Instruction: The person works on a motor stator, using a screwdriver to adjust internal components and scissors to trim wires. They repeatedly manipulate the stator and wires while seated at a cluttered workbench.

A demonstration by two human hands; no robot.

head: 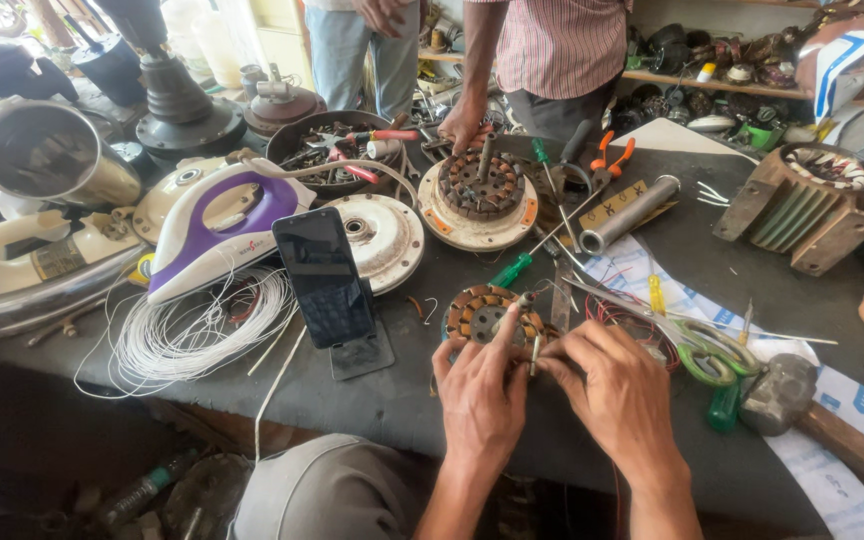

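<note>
Both hands pinch at the fan stator (480,315): left hand (479,395) steadies its rim, right hand (620,392) grips a thin tool (534,352); a slip could nick the copper windings

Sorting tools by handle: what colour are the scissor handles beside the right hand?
Green, on the scissors near the right hand; head view.

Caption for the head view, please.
Both hands, left hand and right hand, work on a round wound stator on a cluttered workbench.
</note>
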